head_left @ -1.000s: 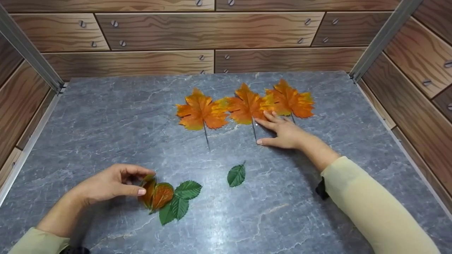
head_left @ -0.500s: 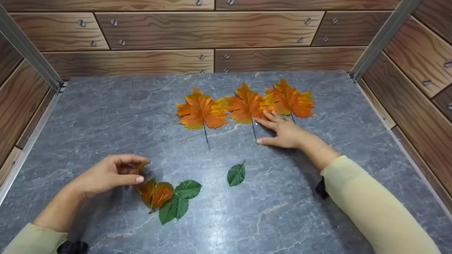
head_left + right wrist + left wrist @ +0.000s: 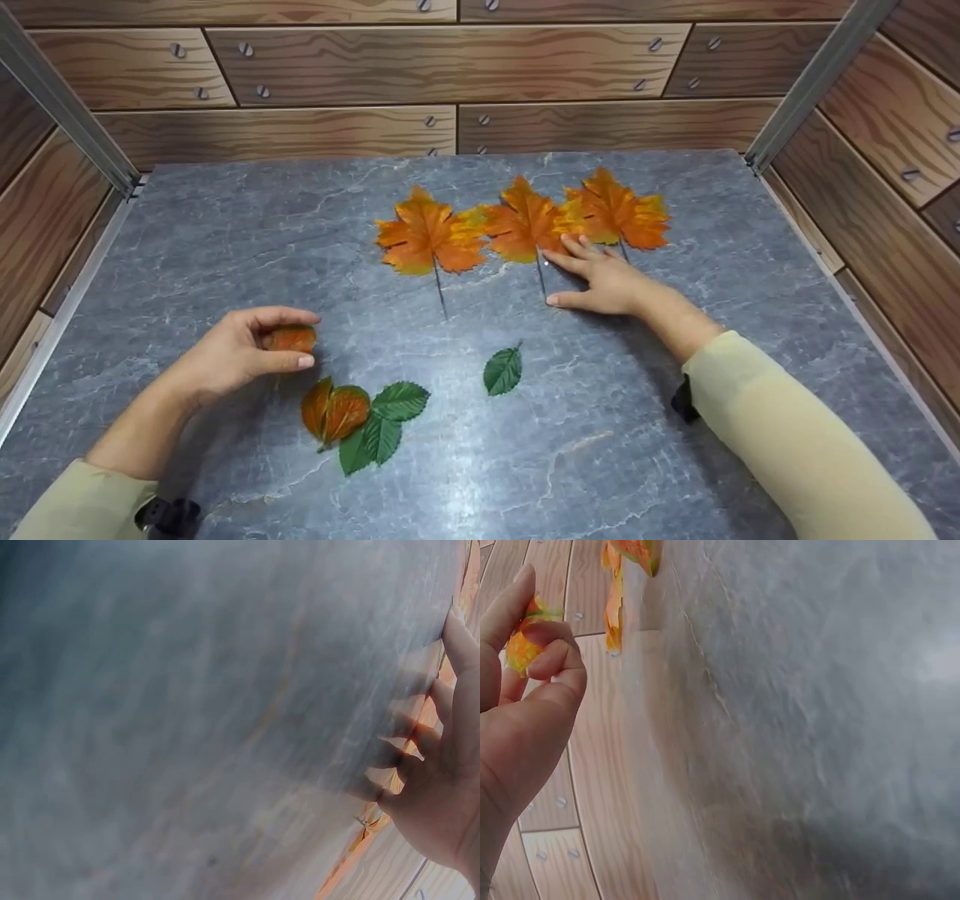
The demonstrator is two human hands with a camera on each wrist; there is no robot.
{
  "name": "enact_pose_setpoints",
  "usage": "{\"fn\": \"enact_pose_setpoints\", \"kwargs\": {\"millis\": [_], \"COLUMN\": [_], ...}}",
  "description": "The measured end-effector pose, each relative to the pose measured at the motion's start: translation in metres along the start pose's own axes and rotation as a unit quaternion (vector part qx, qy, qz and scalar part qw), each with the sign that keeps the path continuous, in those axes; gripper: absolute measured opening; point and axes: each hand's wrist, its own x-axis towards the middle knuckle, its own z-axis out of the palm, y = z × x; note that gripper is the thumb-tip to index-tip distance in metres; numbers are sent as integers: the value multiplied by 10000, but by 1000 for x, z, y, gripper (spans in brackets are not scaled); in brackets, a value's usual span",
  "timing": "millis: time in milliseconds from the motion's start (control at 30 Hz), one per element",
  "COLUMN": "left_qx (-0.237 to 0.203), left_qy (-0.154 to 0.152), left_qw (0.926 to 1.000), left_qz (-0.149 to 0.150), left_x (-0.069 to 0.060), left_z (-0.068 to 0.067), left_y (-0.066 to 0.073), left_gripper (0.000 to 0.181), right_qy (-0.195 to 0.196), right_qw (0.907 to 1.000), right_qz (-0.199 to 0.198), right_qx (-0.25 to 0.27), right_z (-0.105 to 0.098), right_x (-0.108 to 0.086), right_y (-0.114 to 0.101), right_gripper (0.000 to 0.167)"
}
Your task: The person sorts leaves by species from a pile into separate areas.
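Observation:
The left hand (image 3: 238, 352) pinches a small orange leaf (image 3: 292, 340) between thumb and fingers, above the table at the left; the left wrist view also shows this orange and yellow leaf (image 3: 523, 651) in the fingers. Just below that hand lie orange-green leaves (image 3: 346, 414) beside a cluster of green leaves (image 3: 385, 439). The right hand (image 3: 607, 281) rests with spread fingers at the lower edge of the middle maple leaf (image 3: 521, 221), its thumb by the stem. In the right wrist view the right hand (image 3: 442, 757) has its fingertips down on the surface.
Two more orange maple leaves stand in the row, a left one (image 3: 427, 234) and a right one (image 3: 616, 211). A single green leaf (image 3: 502, 371) lies mid-table. Wooden-patterned panels (image 3: 450, 64) and metal posts (image 3: 817, 82) border the grey marbled table (image 3: 225, 225).
The left hand has lifted a small orange leaf off the orange-green pile and moved it up, away from the pile. The right hand stays in place.

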Motion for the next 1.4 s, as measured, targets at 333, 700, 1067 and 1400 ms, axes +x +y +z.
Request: {"fn": "enact_pose_setpoints", "kwargs": {"millis": [333,700,1067,1400], "left_qx": [291,218,538,413], "left_qy": [442,619,247,190], "left_qw": [9985,9977,9982,9989], "left_qz": [111,155,-35,107], "left_x": [3,9,24,50], "left_z": [3,3,6,24], "left_y": [5,8,13,13], "left_gripper": [41,38,41,38], "right_qy": [81,31,-10,14], "right_qw": [9999,10000,10000,10000], "right_qz": [-115,-51,6,-36], "right_qx": [-30,-44,-18,-22], "right_z": [1,0,-1,0], "right_x": [1,2,1,2], "right_y": [-1,-2,-2,0], "right_gripper": [91,91,92,92]}}
